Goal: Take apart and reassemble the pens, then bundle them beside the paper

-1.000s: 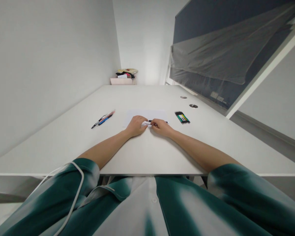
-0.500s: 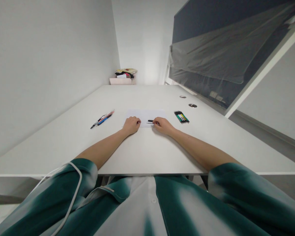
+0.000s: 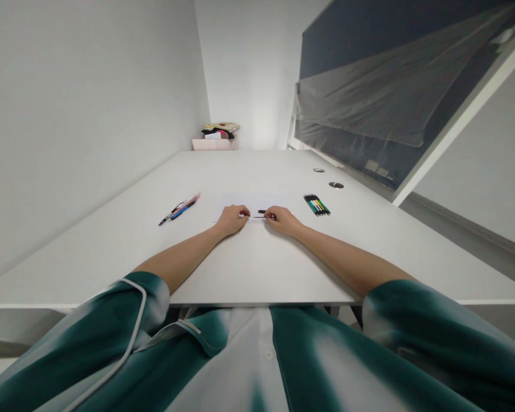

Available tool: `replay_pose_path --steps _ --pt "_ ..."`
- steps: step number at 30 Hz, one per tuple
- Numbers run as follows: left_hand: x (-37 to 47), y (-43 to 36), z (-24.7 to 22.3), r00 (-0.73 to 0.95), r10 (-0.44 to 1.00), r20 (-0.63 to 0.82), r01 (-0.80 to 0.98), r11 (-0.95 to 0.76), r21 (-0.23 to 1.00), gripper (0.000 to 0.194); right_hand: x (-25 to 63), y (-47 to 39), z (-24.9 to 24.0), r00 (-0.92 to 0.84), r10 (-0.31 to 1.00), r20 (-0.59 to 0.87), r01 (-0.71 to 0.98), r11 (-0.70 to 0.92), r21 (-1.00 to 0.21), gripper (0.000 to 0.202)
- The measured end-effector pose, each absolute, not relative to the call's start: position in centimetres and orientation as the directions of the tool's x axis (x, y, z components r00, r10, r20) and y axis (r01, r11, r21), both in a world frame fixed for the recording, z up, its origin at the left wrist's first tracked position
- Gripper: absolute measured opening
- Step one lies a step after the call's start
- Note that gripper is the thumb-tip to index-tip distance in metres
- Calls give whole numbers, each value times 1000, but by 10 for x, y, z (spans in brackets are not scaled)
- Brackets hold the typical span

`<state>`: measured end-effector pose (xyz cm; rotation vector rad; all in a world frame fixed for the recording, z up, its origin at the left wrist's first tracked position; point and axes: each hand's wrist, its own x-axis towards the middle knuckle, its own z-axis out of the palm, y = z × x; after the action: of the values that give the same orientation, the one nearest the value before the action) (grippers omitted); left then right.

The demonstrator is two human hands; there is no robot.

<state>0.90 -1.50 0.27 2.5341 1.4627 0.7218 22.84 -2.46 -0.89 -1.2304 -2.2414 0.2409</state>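
Observation:
A white sheet of paper (image 3: 257, 200) lies on the white table (image 3: 249, 269) in front of me. On the sheet's left part rests my left hand (image 3: 235, 219), its fingers closed in a pinch; what they hold, if anything, is too small to name. My right hand (image 3: 282, 220) is closed on a thin dark stick-like object (image 3: 260, 217), which points left toward my left fingertips. Just beyond it, a short black piece (image 3: 261, 212) lies on the paper.
Several pens (image 3: 180, 209) lie in a bunch to the left. Several green, black, white and yellow pens (image 3: 316, 205) lie side by side at the right. Two round metal fittings (image 3: 336, 185) are set in the table. A box with items (image 3: 212, 144) stands beyond the far edge.
My left hand has moved slightly right, closer to the tip of the thin dark object. The right hand has hardly moved.

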Motion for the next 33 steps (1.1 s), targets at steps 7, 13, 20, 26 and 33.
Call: replay_pose_path --steps 7,13,20,26,33 --pt "8 -15 1 451 820 353 746 -564 355 17 226 -24 -8 -420 825 379 720 557 -413 21" --pt "10 -14 0 491 795 358 721 -601 345 18 224 -24 -8 -425 822 379 717 562 -414 20" --pt "11 -11 -2 522 771 366 705 -631 324 25 224 -24 -8 -444 807 389 709 582 -399 22" --pt "12 -10 -2 531 763 369 700 -641 316 25 224 -23 -8 -438 802 407 705 587 -397 23" --pt "12 -11 0 519 773 365 707 -629 325 26 224 -24 -6 -422 814 399 717 569 -402 24"
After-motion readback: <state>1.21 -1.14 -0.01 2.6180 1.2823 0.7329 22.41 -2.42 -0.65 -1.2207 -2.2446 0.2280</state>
